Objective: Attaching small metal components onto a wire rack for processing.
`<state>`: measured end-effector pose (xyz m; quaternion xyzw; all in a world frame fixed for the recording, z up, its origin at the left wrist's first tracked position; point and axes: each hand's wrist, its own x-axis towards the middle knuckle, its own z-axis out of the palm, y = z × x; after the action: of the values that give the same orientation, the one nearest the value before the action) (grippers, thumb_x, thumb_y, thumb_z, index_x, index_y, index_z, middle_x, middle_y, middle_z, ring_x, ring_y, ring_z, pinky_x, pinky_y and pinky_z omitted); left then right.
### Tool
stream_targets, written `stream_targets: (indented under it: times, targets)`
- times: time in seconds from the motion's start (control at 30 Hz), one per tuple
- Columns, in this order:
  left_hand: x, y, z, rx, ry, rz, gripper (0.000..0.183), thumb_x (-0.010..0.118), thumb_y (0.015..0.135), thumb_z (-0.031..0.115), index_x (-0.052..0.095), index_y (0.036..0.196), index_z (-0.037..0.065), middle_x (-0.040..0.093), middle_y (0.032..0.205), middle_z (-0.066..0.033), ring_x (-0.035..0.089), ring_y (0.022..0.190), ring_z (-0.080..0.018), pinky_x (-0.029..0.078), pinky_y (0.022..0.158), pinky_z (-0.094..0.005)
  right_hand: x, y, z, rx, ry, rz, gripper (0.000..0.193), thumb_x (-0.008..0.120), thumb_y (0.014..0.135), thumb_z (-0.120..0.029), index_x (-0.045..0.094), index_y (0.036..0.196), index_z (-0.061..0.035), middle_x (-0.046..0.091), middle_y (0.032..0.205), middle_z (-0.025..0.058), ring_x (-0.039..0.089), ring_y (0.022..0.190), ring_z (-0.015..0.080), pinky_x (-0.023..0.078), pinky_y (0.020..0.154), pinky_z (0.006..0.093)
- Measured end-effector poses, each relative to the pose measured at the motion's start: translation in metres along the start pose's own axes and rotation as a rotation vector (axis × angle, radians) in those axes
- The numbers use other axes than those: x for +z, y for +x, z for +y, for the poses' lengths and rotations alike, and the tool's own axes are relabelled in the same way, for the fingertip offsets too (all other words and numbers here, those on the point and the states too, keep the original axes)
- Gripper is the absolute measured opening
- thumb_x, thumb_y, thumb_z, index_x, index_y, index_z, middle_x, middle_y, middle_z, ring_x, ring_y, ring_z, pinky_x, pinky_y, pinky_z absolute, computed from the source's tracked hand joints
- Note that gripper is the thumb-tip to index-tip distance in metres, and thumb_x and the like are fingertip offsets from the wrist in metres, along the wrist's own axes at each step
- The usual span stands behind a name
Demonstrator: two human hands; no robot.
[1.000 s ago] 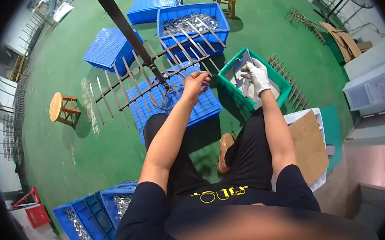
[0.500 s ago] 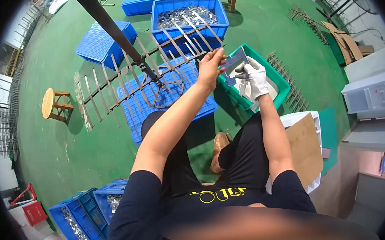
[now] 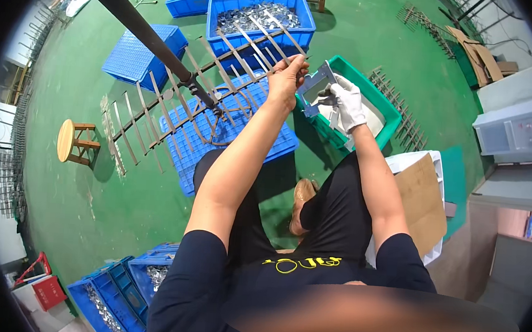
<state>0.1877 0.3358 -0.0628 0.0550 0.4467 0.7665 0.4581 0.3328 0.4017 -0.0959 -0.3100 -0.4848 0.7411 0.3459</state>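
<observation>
My right hand [image 3: 348, 107], in a white glove, holds a flat metal bracket [image 3: 310, 109] with a notched, frame-like outline over the green bin [image 3: 394, 118]. Bare and with curled fingers, my left hand [image 3: 286, 81] is at the right end of a hanging metal rack [image 3: 153, 105] with rows of flat prongs. Its fingertips are close to a prong tip and to the bracket's left side; what they pinch, if anything, is hidden. White lining or sheet material [image 3: 374, 121] shows inside the bin.
A dark pole [image 3: 134, 27] slants down to the rack. Beneath it lies a blue crate [image 3: 182, 175]. Beyond stands a blue bin [image 3: 312, 30] of small metal pieces. A wooden stool [image 3: 66, 141] is at left, and cardboard [image 3: 420, 204] lies on a white container at right.
My left hand has moved slightly left and up, away from the bracket and toward the rack's end. The bracket has shifted a little left and down in my right hand.
</observation>
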Motion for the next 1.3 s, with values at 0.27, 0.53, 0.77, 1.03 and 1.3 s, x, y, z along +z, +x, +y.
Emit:
stream_targets:
  times: [0.27,0.53,0.77,1.03,1.3]
  targets:
    - [-0.004,0.003,-0.002,0.016,0.019,-0.012,0.016,0.068,0.078,0.016,0.064,0.091,0.006,0.063,0.072,-0.0029,0.057,0.060,-0.0075,0.041,0.049,-0.0155,0.007,-0.002,0.001,0.011,-0.008,0.001,0.033,0.048,0.082,-0.003,0.052,0.114,0.0022,0.060,0.082,0.0106,0.060,0.068,0.0174,0.053,0.058,0.0269]
    - [0.003,0.005,0.000,0.020,0.004,-0.064,0.016,0.067,0.079,0.015,0.062,0.089,0.005,0.062,0.071,-0.0044,0.055,0.059,-0.0073,0.040,0.050,-0.0152,0.010,0.000,-0.004,-0.009,-0.036,0.002,0.032,0.048,0.082,-0.003,0.053,0.113,0.0024,0.060,0.081,0.0101,0.060,0.066,0.0161,0.053,0.058,0.0263]
    - [0.004,0.006,-0.004,0.019,0.038,-0.067,0.013,0.065,0.081,0.016,0.060,0.085,0.004,0.061,0.070,-0.0046,0.052,0.057,-0.0067,0.040,0.050,-0.0151,0.015,0.001,-0.001,-0.015,-0.109,0.000,0.032,0.048,0.081,-0.003,0.053,0.112,0.0024,0.061,0.083,0.0100,0.059,0.064,0.0154,0.051,0.056,0.0253]
    - [0.004,0.010,-0.005,0.054,0.089,-0.057,0.012,0.064,0.081,0.015,0.060,0.085,0.004,0.060,0.069,-0.0042,0.051,0.056,-0.0066,0.040,0.052,-0.0151,0.019,0.002,0.000,-0.003,-0.090,0.003,0.036,0.049,0.080,-0.004,0.052,0.115,0.0023,0.061,0.082,0.0102,0.058,0.062,0.0142,0.050,0.054,0.0239]
    - [0.005,0.014,-0.008,0.152,0.261,0.033,0.015,0.064,0.081,0.018,0.059,0.082,0.004,0.057,0.069,-0.0029,0.051,0.058,-0.0085,0.042,0.056,-0.0180,0.030,0.002,0.000,-0.063,-0.185,0.046,0.036,0.051,0.079,-0.006,0.054,0.114,0.0012,0.062,0.078,0.0093,0.057,0.060,0.0121,0.049,0.052,0.0225]
